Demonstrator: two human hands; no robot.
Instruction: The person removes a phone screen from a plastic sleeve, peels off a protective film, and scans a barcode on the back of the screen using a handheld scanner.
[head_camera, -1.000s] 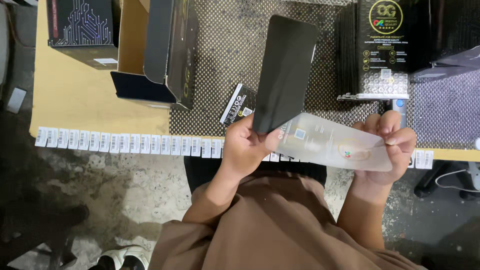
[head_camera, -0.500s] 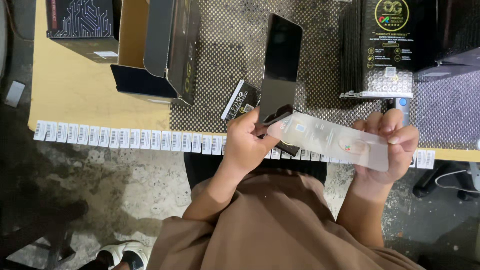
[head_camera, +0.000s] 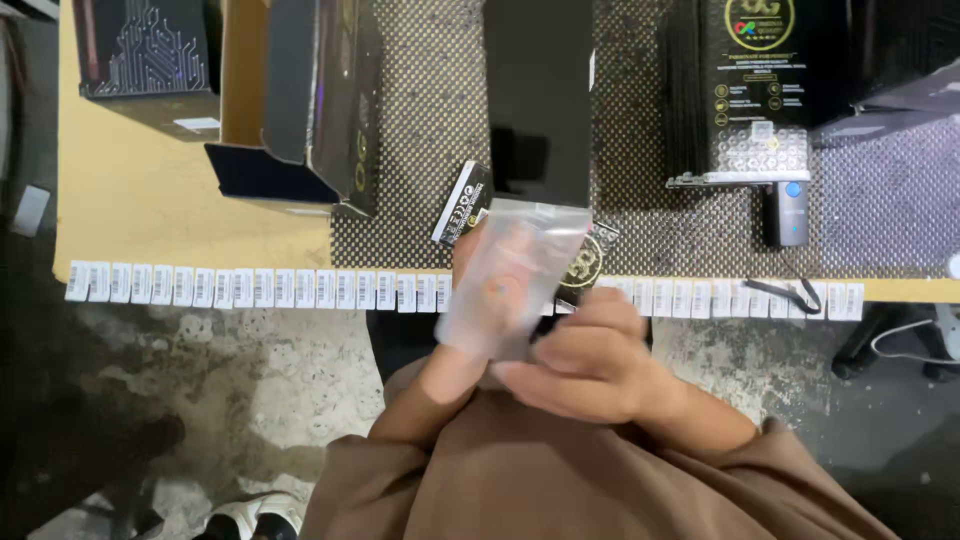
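**Black panel going into its clear sleeve**

The person is holding a flat black panel (head_camera: 535, 100) upright over the desk (head_camera: 150, 200), and its lower end is sitting inside the mouth of a frosted clear plastic bag (head_camera: 510, 275). The left hand (head_camera: 470, 340) is gripping the bag from behind and below, mostly hidden by the plastic; its fingers seem closed on the bag and the panel's bottom edge, though the exact grip is hard to make out. The right hand (head_camera: 585, 360) is curled shut around the bag's lower end, just in front of the person's brown sleeve (head_camera: 700, 430). Both hands are close together, touching or nearly so, near the desk's front edge.

Judging by how things are lying, the bagging looks only partly done: just the bottom part of the panel is covered, and most of its length is standing bare above the bag's opening.

Around them, an open black carton (head_camera: 320, 110) is standing to the left on the dotted mat (head_camera: 640, 220), a stack of black printed boxes (head_camera: 750, 90) is sitting to the right, and a row of small white barcode labels (head_camera: 250, 285) is running along the desk's edge.
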